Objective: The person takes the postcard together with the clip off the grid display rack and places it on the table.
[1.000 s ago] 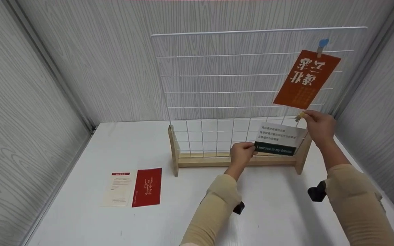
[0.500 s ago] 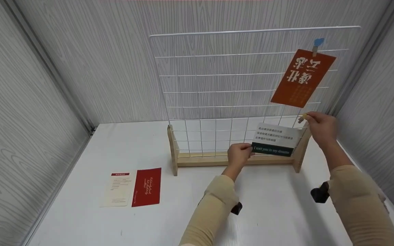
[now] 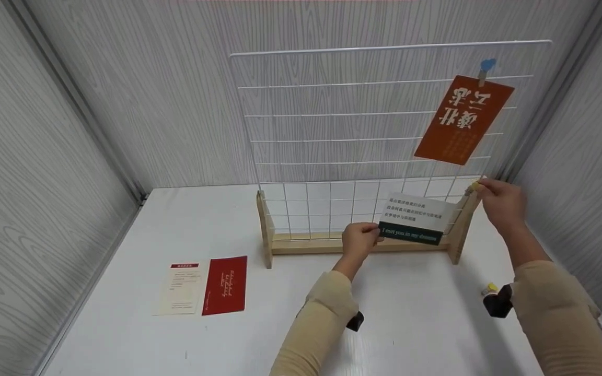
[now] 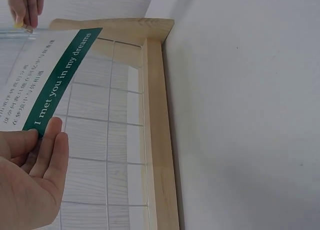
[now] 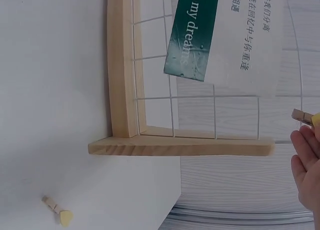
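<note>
My left hand (image 3: 358, 243) pinches a white card with a green band (image 3: 411, 218) at its lower left corner, between thumb and fingers. The card is held in front of the lower right part of the white wire grid (image 3: 322, 141). Right of the card, my right hand (image 3: 502, 203) pinches a small wooden clothespin with a yellow top (image 5: 303, 116), its wooden end pointing toward the grid. The clothespin is apart from the card. Above both hands, an orange card with white characters (image 3: 463, 120) hangs tilted from the grid by a blue-topped clothespin (image 3: 484, 73).
A wooden stand (image 3: 327, 248) carries the grid on the white table (image 3: 259, 344). Another yellow-topped clothespin (image 5: 57, 210) lies on the table right of the stand. At the left lie a cream card (image 3: 180, 292) and a red card (image 3: 225, 287), side by side.
My left hand has carried the white and green card slightly left and down. My right hand with its clothespin has shifted right and slightly down, widening the gap to the card.
</note>
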Action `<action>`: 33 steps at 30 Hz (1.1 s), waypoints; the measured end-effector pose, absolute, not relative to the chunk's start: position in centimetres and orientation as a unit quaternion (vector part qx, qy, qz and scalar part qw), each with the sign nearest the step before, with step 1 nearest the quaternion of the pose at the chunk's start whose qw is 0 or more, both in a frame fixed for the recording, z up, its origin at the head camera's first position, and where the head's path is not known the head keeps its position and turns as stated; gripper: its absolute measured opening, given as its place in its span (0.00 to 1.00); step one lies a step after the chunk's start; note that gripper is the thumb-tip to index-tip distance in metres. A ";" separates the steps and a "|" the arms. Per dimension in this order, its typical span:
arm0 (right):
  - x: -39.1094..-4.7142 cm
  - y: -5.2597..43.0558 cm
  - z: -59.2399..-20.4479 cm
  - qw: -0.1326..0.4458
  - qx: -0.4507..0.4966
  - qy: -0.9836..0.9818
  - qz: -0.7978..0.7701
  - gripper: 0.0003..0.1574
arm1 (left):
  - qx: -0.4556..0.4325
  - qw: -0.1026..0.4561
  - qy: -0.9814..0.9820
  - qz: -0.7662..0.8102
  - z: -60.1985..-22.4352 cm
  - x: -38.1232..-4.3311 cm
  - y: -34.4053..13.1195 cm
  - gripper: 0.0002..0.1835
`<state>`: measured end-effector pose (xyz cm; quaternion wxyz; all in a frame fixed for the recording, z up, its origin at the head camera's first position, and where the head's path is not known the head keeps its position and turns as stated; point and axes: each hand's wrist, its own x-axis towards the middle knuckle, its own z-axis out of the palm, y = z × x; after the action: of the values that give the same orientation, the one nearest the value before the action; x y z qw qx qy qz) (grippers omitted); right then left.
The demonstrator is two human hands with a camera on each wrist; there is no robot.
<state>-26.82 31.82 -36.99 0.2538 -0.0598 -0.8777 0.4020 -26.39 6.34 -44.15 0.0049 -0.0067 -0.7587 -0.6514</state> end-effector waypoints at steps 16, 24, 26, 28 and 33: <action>-25.9 33.5 -38.3 0.264 -0.065 -0.892 0.362 0.16 | 0.001 -0.004 -0.760 -0.650 -45.1 -26.3 3.8 0.06; -25.3 34.4 -38.8 0.255 -0.064 -0.900 0.348 0.17 | 0.002 0.006 -0.778 -0.628 -45.7 -26.2 2.7 0.06; -25.2 34.6 -38.9 0.258 -0.061 -0.902 0.341 0.17 | 0.005 0.003 -0.774 -0.633 -45.8 -26.2 2.4 0.06; -25.1 34.9 -39.0 0.256 -0.063 -0.903 0.341 0.17 | 0.008 -0.003 -0.769 -0.640 -46.0 -26.1 2.2 0.07; -24.8 35.3 -39.3 0.253 -0.064 -0.905 0.335 0.18 | 0.019 -0.012 -0.761 -0.649 -46.3 -25.9 1.9 0.08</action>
<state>-24.83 35.34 -39.32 0.2529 -0.0644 -0.9055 0.3346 -25.91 1.88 -46.35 -0.0121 0.0189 -0.7608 -0.6486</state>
